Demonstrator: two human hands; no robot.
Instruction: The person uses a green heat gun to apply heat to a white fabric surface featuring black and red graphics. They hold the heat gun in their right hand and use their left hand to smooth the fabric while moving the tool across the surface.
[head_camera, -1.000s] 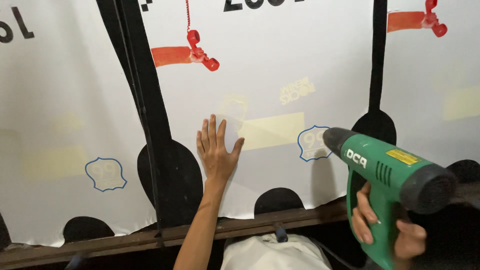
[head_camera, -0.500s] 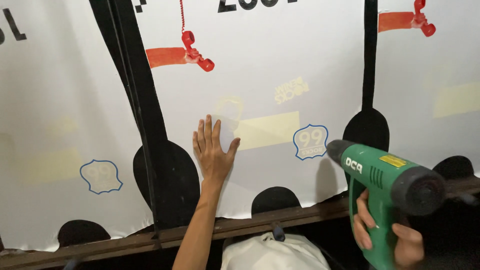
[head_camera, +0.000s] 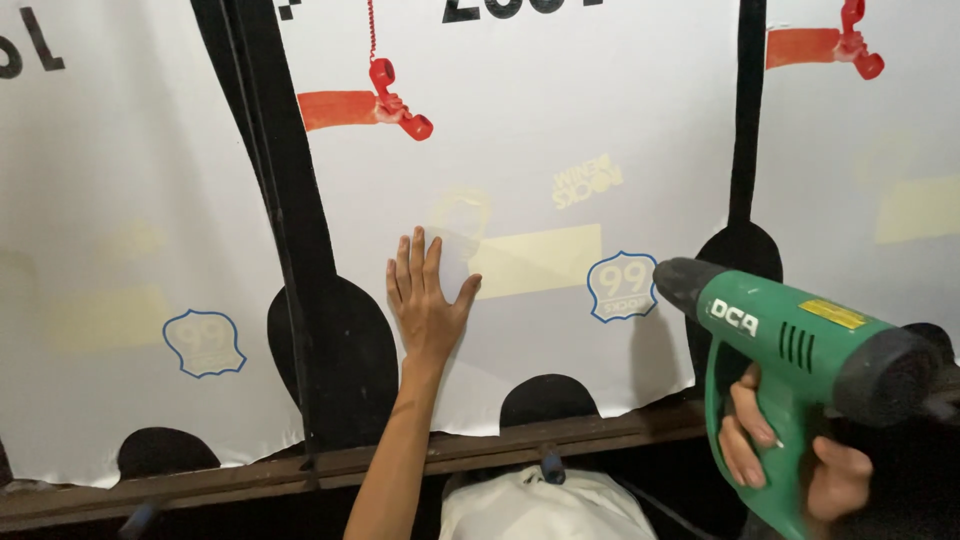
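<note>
Head view, nearest first. Right hand (head_camera: 790, 455), low at the right edge, is wrapped around the grip of a green heat gun (head_camera: 800, 345); its dark nozzle points left toward the printed white sheet (head_camera: 560, 130), close to a blue-outlined badge print (head_camera: 620, 287) but apart from it. Beyond, the left hand (head_camera: 428, 300) lies flat with its fingers spread on the same sheet, just left of a pale yellow rectangle (head_camera: 540, 260), holding nothing. The two hands are well apart, with the rectangle and the badge between them. Farther up hang a red telephone-handset graphic (head_camera: 398, 98) and black curved shapes (head_camera: 335, 350).

Judged from this arrangement, the pass would go best with the flat palm keeping the sheet taut and smooth against its backing, the nozzle held off the surface and swept evenly, and the fingers kept out of the warm stream.

Hidden or unclear: the rear of the gun and part of the right hand are cut off by the frame. Whether the trigger is pressed cannot be told. A pale bundle (head_camera: 545, 505) below the dark rail (head_camera: 250, 480) cannot be identified.
</note>
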